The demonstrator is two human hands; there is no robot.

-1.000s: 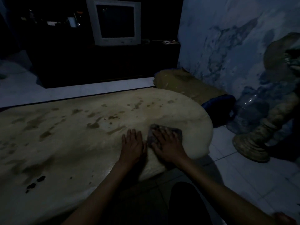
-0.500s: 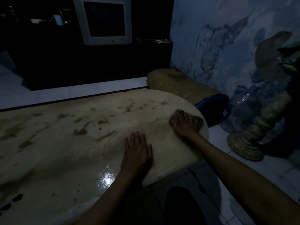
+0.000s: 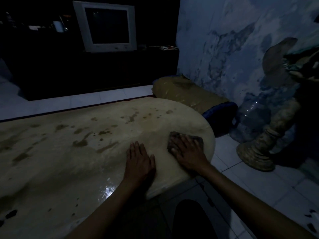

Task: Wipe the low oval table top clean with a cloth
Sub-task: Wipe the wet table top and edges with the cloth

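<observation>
Where the light allows, parts are labelled largest first.
Table (image 3: pixel 69 161): low oval top, stained; rounded end at right, open surface stretching left.
Floor (image 3: pixel 250 178): pale tiles beyond the rounded edge.
Television (image 3: pixel 105 26): against the dark far side.
Pedestal (image 3: pixel 259 150): on the floor, near the table's end.
Cushion (image 3: pixel 186 94): behind the far edge.
Left hand (image 3: pixel 139 163): flat, fingers straight, resting on the top.
Right hand (image 3: pixel 187 150): spread fingers pressing the cloth.
Cloth (image 3: pixel 198 141): dark, near the rounded edge.
</observation>
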